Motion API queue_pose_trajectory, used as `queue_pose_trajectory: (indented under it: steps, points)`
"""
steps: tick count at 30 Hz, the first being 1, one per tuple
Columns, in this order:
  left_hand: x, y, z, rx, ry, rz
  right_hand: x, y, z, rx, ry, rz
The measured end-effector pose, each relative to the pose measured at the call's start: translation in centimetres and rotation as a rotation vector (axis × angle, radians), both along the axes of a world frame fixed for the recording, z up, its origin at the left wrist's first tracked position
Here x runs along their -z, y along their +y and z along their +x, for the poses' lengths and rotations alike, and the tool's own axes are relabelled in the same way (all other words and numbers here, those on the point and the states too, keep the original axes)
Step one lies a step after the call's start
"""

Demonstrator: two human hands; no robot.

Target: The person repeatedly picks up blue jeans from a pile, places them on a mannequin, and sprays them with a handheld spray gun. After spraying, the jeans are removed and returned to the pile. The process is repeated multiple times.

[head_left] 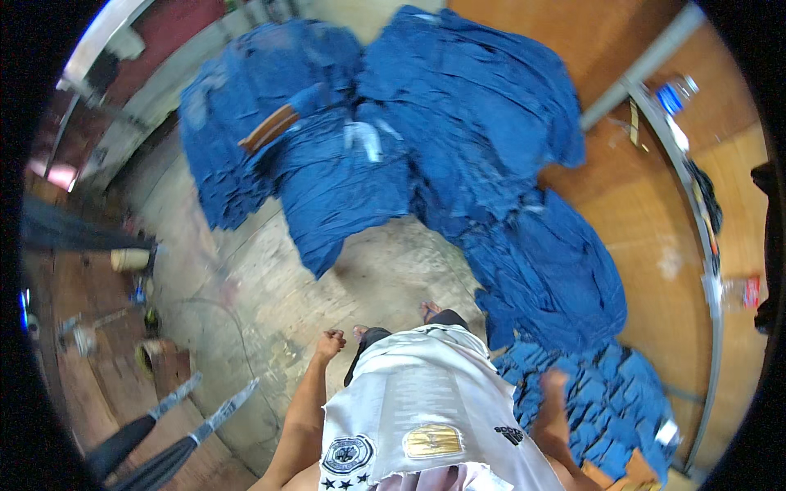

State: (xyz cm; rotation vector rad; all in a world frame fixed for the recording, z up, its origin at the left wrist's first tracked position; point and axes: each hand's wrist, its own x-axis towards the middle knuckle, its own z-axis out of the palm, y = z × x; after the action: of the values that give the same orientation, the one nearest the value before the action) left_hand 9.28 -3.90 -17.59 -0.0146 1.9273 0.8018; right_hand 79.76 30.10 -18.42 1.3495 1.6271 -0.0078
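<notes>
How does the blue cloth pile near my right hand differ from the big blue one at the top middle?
Surface: the lower-right pile is bunched into many short ridges; the top-middle pile has longer, flatter folds.
Size: the top-middle pile fills more of the picture than the lower-right pile.
Position: the lower-right pile is near your right hand, which partly covers it in this view; the top-middle pile lies farther ahead.
Both are blue cloth.

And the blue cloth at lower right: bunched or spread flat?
Bunched: the blue cloth shows close raised puckers and dark creases throughout. The right hand overlaps it in view; whether they touch, I cannot tell.
</notes>
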Motion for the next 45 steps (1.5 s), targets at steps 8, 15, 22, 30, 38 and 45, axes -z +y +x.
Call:
queue_pose_trajectory:
  steps: [8, 15, 22, 30, 38, 45]
  points:
    - [1.3, -18.9, 2.8, -0.345, -0.121, -0.168, 4.7, -9.1, -28.4, 0.313, 0.653, -0.441]
    - [1.1, -28.7, 4.8, -0.575, -0.228, -0.31, 3.6, 5.7, -47.1, 0.495, 0.977, -0.194]
    - [1.4, -22.2, 0.6, -0.801, -0.301, -0.22, 0.9, 13.3, -74.7, 0.685, 1.13, -0.542]
    - [-3.9, -8.0, -0.7, -0.952, -0.329, -0.036, 6.6, 20.3, -102.8, 0.808, 1.346, -0.443]
    - [-7.4, -1.5, -0.5, -0.961, -0.379, -0.211, 8.9, 23.9, -112.5, 0.61, 1.255, -0.123]
    - [-6.1, 2.5, -7.4, -0.872, -0.107, 0.032, 1.5, 16.3, -95.5, 0.329, 1.409, -0.604]
